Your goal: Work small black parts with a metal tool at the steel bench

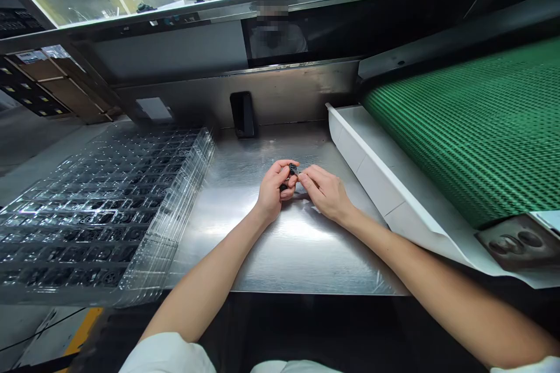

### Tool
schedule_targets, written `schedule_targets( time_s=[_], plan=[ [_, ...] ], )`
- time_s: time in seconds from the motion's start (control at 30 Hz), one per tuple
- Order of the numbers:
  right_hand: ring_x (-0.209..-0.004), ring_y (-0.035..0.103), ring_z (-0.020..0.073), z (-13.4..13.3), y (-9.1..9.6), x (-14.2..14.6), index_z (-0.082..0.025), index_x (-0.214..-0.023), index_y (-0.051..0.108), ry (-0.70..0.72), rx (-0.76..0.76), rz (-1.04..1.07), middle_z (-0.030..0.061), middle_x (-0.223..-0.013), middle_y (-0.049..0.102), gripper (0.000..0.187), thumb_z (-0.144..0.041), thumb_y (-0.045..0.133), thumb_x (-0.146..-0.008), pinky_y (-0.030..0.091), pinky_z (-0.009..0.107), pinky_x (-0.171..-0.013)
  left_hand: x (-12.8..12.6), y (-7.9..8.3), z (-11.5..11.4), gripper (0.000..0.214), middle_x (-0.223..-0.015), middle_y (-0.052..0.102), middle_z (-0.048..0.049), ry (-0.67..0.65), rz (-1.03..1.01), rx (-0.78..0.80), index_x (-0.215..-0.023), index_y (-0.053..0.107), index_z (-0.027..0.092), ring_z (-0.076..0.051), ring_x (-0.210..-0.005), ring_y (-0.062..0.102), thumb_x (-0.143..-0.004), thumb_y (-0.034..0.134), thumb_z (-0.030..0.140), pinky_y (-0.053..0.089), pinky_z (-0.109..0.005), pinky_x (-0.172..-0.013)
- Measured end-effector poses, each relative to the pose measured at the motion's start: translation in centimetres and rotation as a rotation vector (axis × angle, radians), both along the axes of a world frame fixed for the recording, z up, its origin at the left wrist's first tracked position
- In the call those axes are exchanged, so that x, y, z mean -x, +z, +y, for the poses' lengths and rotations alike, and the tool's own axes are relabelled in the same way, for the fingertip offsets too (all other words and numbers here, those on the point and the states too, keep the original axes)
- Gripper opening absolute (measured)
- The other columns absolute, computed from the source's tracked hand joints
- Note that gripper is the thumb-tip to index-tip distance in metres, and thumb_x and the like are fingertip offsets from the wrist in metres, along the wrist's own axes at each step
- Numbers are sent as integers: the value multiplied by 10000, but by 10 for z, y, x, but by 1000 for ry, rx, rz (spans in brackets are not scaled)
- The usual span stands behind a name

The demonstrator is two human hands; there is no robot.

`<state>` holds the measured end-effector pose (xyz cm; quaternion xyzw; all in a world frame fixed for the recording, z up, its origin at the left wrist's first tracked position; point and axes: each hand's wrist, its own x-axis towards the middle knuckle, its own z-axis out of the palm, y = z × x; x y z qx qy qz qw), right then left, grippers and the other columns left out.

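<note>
Over the middle of the metal worktop (pixel 266 250), my left hand (pixel 275 189) is closed around a small black round part (pixel 293 169), held between thumb and fingers. A second dark piece (pixel 283 187) shows lower down among the same fingers. My right hand (pixel 326 191) meets the left one, its thumb and forefinger pinched close against the black part. Whatever sits in that pinch is too small to name. Both hands are raised slightly above the metal.
Stacked clear plastic trays (pixel 144 186) with black parts in their pockets stand at the left. A black phone-like object (pixel 243 115) leans against the back panel. On the right, a white trough (pixel 371 175) runs beside a green conveyor belt (pixel 476 122).
</note>
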<state>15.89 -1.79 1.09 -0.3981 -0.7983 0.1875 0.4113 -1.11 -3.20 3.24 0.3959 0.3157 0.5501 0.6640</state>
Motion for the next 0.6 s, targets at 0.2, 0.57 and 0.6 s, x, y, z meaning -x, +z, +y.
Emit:
schedule_targets(
  time_s=[0.2, 0.57, 0.6],
  plan=[
    [-719, 519, 176, 0, -4, -1, -220, -848, 596, -46, -6, -80, 27, -787, 584, 518, -568, 339, -1135, 341, 318, -695, -1, 1, -1, 389, -621, 462, 63, 31, 20, -26, -1084, 630, 185, -35, -436, 252, -867, 787, 469, 142, -186, -461],
    [-658, 490, 168, 1, -5, -3, -221, -778, 499, -98, -56, -131, 23, -727, 574, 500, -548, 347, -1125, 288, 326, -645, -1, 1, 0, 370, -623, 432, 63, 48, 45, -22, -1055, 652, 181, -35, -447, 239, -873, 783, 474, 139, -189, -462],
    [-656, 491, 168, 2, -5, -3, -222, -778, 499, -111, -52, -126, 22, -721, 572, 493, -541, 353, -1124, 287, 327, -644, -1, 1, 0, 369, -629, 436, 60, 44, 46, -26, -1053, 653, 181, -35, -448, 241, -872, 782, 475, 137, -191, -462]
  ],
)
